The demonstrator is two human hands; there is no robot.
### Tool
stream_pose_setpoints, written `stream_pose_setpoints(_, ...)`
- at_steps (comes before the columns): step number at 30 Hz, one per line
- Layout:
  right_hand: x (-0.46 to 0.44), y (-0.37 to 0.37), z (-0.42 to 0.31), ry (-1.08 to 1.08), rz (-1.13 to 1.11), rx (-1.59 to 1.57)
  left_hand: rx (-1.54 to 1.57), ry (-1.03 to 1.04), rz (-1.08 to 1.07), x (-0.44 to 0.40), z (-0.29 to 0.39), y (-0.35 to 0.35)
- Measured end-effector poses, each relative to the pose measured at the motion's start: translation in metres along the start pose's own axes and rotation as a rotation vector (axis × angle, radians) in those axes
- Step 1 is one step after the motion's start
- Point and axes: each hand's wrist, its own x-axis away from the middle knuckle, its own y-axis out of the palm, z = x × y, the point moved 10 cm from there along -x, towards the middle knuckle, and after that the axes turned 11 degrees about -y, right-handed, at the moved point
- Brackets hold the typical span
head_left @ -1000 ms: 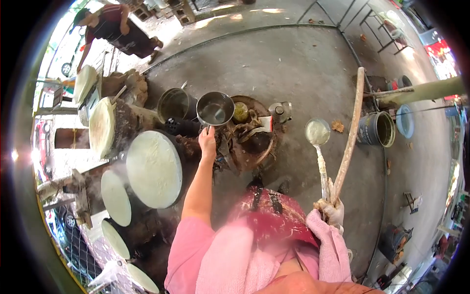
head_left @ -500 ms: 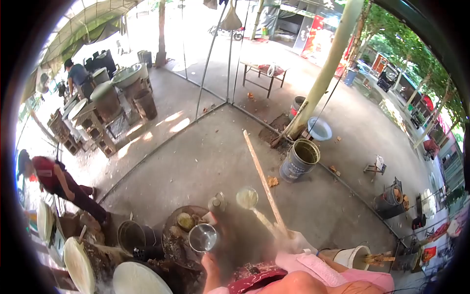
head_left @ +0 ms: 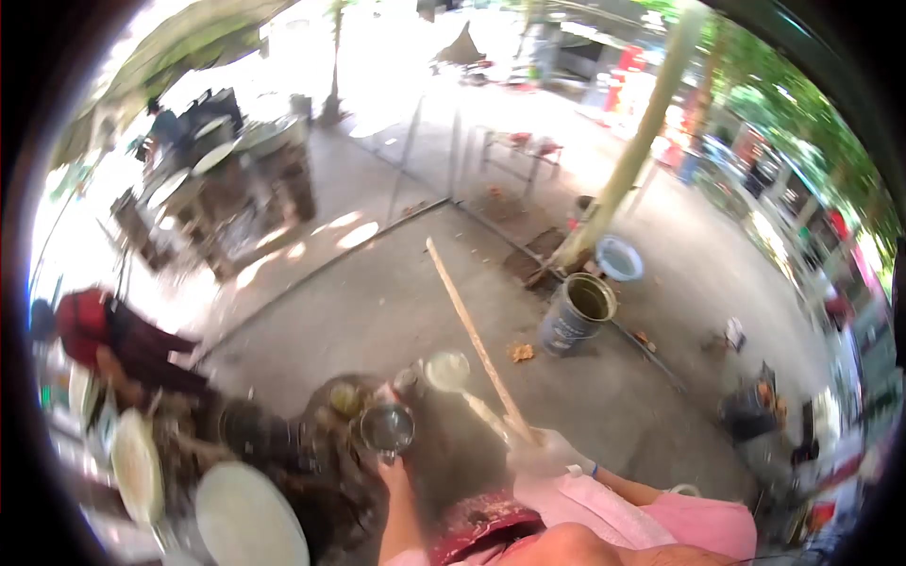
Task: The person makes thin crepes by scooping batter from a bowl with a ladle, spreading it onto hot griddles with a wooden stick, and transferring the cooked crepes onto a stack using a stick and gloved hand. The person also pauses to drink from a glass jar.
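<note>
My left hand (head_left: pixel 394 474) reaches forward at lower centre, its fingers closed at the near edge of a round, shiny metal bowl (head_left: pixel 388 431). My right hand (head_left: pixel 547 455), apparently in a pale glove, is wrapped round a long wooden stick (head_left: pixel 469 327) and the handle of a ladle (head_left: pixel 447 372). The stick slants up and to the left. Beside it, the ladle's pale round head lies to the right of the bowl. Motion blur hides how the fingers sit on each handle.
A round dark table (head_left: pixel 321 401) with a small yellowish bowl (head_left: pixel 345 399) stands beyond my left hand. Large pale lids (head_left: pixel 250 517) lie at lower left. A person in red (head_left: pixel 85 325) bends nearby. A metal bucket (head_left: pixel 576 316) and a blue basin (head_left: pixel 619 258) stand ahead by a post.
The view has shifted and blurred. Stick and ladle have moved left, closer to the metal bowl. More of my left forearm shows. The person in red bends further forward.
</note>
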Motion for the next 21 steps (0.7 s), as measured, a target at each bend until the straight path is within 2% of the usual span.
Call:
stream_pose_setpoints(1, -0.002, -0.002, 0.004, 0.017, -0.047, 0.024, -0.538, 0.456, 0.093, 0.016, 0.043, 0.0)
stream_pose_setpoints(2, -0.004, 0.004, 0.013, 0.069, -0.132, 0.059, -0.347, 0.239, 0.076, 0.046, 0.052, -0.003)
stream_pose_setpoints(3, 0.0, 0.017, 0.0, 0.048, -0.145, 0.078, -0.31, 0.188, 0.141, 0.079, 0.063, -0.009)
stream_pose_setpoints(4, 0.001, 0.027, -0.001, 0.067, -0.227, 0.215, -0.339, 0.12, -0.011, 0.104, 0.07, -0.001)
stream_pose_setpoints(6, 0.0, 0.048, 0.012, 0.082, -0.366, 0.315, 0.054, -0.155, -0.144, 0.168, 0.056, 0.008)
stream_pose_setpoints(7, -0.002, 0.058, 0.03, 0.165, -0.456, 0.348, 0.096, -0.239, -0.218, 0.185, 0.041, 0.013)
stream_pose_setpoints(8, 0.0, 0.067, 0.047, 0.228, -0.513, 0.376, 0.037, -0.217, -0.235, 0.217, 0.056, 0.021)
stream_pose_setpoints(10, 0.022, 0.111, 0.057, 0.241, -0.693, 0.387, 0.204, -0.277, -0.284, 0.269, 0.083, 0.028)
stream_pose_setpoints(13, 0.067, 0.177, 0.079, 0.318, -0.934, 0.358, 0.557, -0.132, -0.253, 0.303, 0.109, -0.008)
stream_pose_setpoints(17, 0.132, 0.261, 0.122, 0.391, -1.203, 0.391, 0.935, 0.126, -0.005, 0.321, 0.109, -0.121)
stream_pose_setpoints(20, 0.182, 0.319, 0.175, 0.388, -1.425, 0.495, 0.938, 0.264, 0.149, 0.37, 0.134, -0.211)
stream_pose_setpoints(21, 0.206, 0.338, 0.191, 0.457, -1.472, 0.495, 1.014, 0.322, 0.169, 0.39, 0.142, -0.241)
